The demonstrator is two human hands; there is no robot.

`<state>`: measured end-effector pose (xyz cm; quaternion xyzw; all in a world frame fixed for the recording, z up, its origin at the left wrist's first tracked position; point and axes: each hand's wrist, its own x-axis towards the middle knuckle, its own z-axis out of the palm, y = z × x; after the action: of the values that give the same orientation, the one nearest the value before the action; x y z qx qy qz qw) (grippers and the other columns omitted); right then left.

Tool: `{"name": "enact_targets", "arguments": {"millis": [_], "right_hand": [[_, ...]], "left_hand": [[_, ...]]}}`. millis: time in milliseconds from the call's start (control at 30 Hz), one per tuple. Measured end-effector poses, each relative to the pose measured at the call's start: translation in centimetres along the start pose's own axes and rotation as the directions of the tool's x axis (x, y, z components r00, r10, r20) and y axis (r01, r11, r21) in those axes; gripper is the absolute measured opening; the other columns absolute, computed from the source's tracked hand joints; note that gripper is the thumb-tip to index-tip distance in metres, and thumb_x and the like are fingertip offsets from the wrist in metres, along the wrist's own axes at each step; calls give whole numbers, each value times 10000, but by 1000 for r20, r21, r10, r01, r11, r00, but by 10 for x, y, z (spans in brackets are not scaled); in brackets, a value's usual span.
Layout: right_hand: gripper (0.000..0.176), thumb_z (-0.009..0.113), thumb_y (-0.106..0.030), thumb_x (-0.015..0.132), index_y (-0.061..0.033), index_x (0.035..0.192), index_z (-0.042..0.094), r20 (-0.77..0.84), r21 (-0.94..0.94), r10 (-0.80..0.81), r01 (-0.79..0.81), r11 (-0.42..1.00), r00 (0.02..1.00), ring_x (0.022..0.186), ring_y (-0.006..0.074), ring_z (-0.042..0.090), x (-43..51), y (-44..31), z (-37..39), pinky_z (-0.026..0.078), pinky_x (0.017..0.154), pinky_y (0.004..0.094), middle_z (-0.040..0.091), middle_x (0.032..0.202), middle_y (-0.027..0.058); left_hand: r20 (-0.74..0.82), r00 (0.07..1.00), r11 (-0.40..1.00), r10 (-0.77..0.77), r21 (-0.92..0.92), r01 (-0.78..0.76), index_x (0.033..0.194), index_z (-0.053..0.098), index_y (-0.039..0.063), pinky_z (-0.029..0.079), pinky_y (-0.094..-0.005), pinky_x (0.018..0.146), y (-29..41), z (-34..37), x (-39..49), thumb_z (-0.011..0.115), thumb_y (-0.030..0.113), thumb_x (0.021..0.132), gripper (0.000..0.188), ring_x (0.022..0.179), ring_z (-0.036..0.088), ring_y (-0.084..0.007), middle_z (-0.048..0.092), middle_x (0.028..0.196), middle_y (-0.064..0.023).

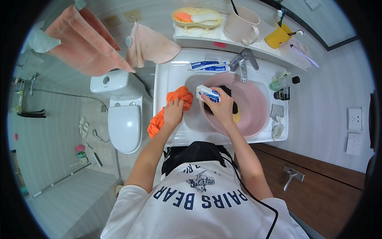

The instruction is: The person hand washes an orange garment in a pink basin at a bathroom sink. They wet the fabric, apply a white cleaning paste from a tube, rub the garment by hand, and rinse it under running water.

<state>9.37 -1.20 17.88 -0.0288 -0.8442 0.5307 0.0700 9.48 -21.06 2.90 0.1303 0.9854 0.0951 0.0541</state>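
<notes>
On the left rim of the white washbasin (162, 78) lies a bunched orange cloth (155, 124). My left hand (174, 113) grips it from above, its fingertips sunk in the folds. A white and blue packaged bar (206, 93), which looks like soap and bears writing, is held in my right hand (222, 106) between thumb and fingers. That hand is over the left part of a pink plastic basin (253, 119) standing in the sink. Dark cloth (226, 90) lies in the basin, partly hidden by my right hand, beside a yellow patch (236, 116).
Behind the basin are a chrome faucet (243, 64) and toothpaste tubes (207, 64). A shelf (206, 38) above carries a soap dish (195, 20), a mug (241, 25) and a yellow cup (276, 37). Bottles (282, 83) line the right rim. A toilet (124, 127) stands left.
</notes>
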Motion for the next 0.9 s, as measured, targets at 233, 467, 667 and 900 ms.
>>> {"name": "enact_targets", "arguments": {"millis": [233, 467, 667, 900], "right_hand": [[371, 803, -226, 803, 17, 1056, 682, -19, 24, 141, -140, 990, 990, 769, 161, 691, -6, -9, -16, 536, 716, 295, 720, 862, 132], [336, 788, -262, 791, -58, 1022, 656, 264, -284, -85, 162, 945, 961, 825, 340, 691, -7, 5, 40, 546, 700, 390, 695, 904, 182], [134, 668, -182, 834, -63, 882, 630, 615, -310, -343, 617, 723, 710, 706, 352, 683, 24, 31, 130, 539, 624, 461, 674, 749, 157], [64, 635, -111, 805, -65, 850, 638, 638, -381, -400, 721, 579, 658, 673, 325, 697, 34, 30, 148, 554, 583, 439, 682, 723, 143]], "left_hand": [[430, 807, -308, -404, -895, 323, 1054, 663, 61, 516, -374, 614, -23, -34, 39, 469, 466, 996, 453, 704, 652, -223, 668, 812, -51], [-427, 787, 789, -444, -603, 118, 1257, 502, -31, 509, -421, 857, -11, -36, -41, 608, 53, 892, 389, 987, 621, -309, 582, 1200, -167], [-273, 916, 888, -294, -433, 155, 1114, 576, -5, 477, -455, 878, 17, -25, -77, 642, 30, 780, 343, 1018, 570, -362, 565, 1190, -173], [-340, 916, 934, -213, -347, 89, 983, 607, -1, 466, -438, 949, 3, -12, -74, 622, -9, 754, 230, 1134, 510, -375, 571, 1105, -162]]}}
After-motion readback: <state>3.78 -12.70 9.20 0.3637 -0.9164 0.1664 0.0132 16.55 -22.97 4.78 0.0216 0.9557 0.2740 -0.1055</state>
